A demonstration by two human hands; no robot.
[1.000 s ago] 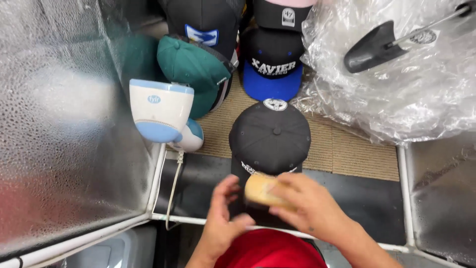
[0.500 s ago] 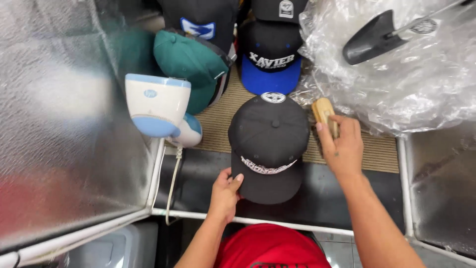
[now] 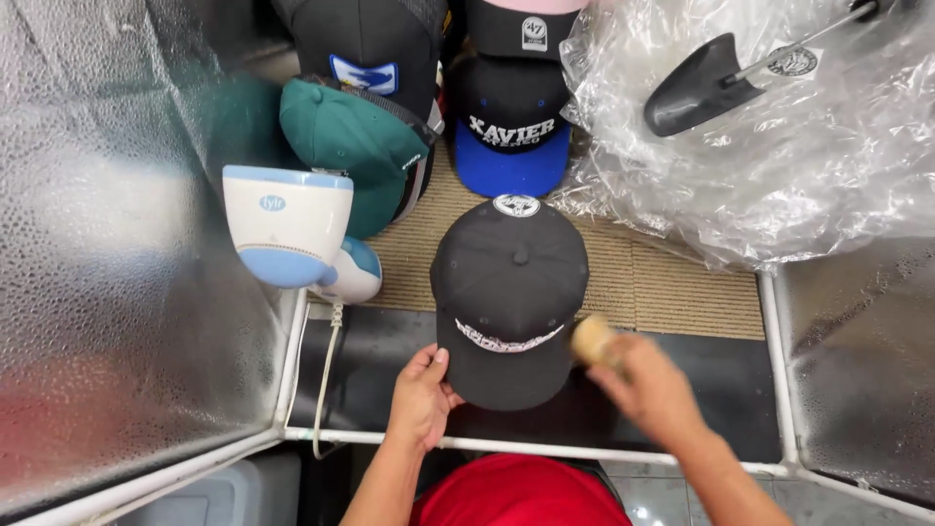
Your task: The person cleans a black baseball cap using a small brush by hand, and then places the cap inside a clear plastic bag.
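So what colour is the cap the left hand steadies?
Black cap, pale trim at the brim, head view.

We see a round white label (image 3: pixel 791 60) on the clear crumpled plastic wrapping (image 3: pixel 779 166), upper right. A small blue oval label (image 3: pixel 272 203) marks the white device (image 3: pixel 287 234), left.

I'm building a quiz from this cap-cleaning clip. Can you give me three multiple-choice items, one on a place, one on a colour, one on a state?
1. Where does the left hand rest?
A. on the black cap's brim edge
B. on the white device
C. on the plastic sheet

2. What colour is the cap beside the white and blue device?
A. yellow
B. green
C. orange

3. What does the right hand hold?
A. nothing
B. a pale brush
C. a green cap

Key: 1 A, its fingers touch the brim of the black cap. 2 B, the green cap lies just behind the device. 3 B, the brush, blurred, sticks out of the fist.
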